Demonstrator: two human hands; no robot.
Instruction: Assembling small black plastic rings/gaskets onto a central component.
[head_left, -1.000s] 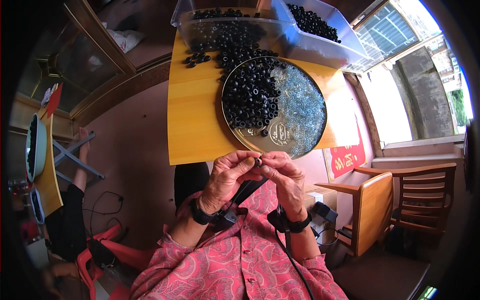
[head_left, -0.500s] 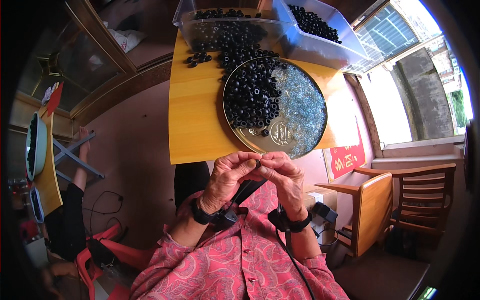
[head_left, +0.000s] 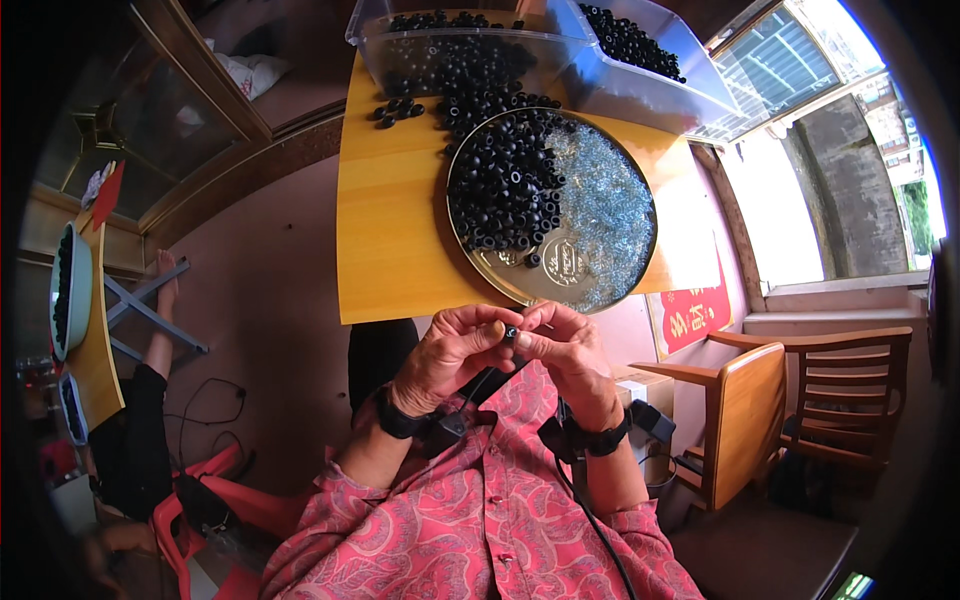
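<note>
Just off the near edge of the table, my two hands meet fingertip to fingertip. My left hand pinches a small black ring-shaped part, its hollow opening showing a pale glint. The thumb and fingers of my right hand close against the same part from the right; whether they also hold a tiny clear piece I cannot make out. Beyond the hands lies a round gold-coloured metal tray. Many black ring-shaped parts fill its left half, and tiny clear bluish pieces cover its right half.
Black parts spill across the yellow wooden table from a tipped clear plastic bin. Another clear bin stands at the far right. A wooden chair is at my right. Another person's leg and a red plastic chair are at left.
The black part has turned between my fingertips, so its opening now shows more. My right thumb has shifted slightly, and both hands stay at the same place.
</note>
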